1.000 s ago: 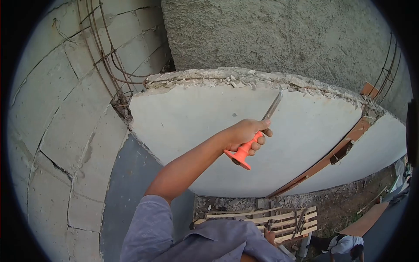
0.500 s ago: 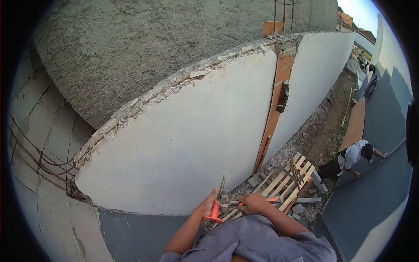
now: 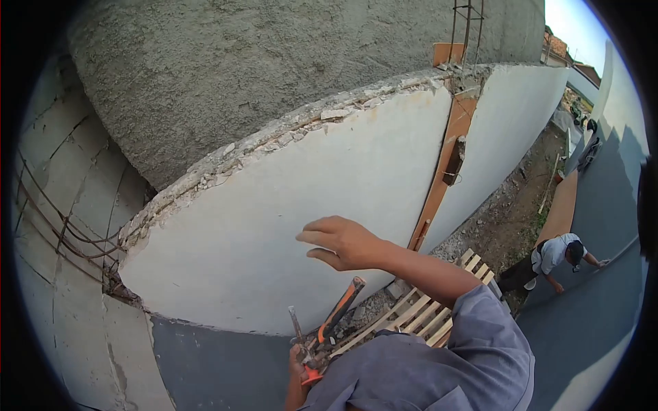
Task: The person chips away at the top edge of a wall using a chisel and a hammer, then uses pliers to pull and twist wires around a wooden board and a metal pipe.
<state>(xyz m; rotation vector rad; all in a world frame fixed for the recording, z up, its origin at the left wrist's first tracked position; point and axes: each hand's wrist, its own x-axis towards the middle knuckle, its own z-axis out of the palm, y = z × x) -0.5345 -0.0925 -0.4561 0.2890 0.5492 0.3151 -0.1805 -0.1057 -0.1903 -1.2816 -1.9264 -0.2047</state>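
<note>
Holding chisel point(image 3: 295, 323) and hammer point(image 3: 338, 312) in left fingers point(image 3: 295, 354)

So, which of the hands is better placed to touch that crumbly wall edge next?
Probably the right hand: it is raised before the white wall, seemingly empty, nearer that edge. The left hand is low, apparently holding chisel and hammer.

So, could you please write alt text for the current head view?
An empty right hand is raised before a white wall with a broken top edge, while the left hand holds a chisel and a hammer. Another person bends nearby.
</note>
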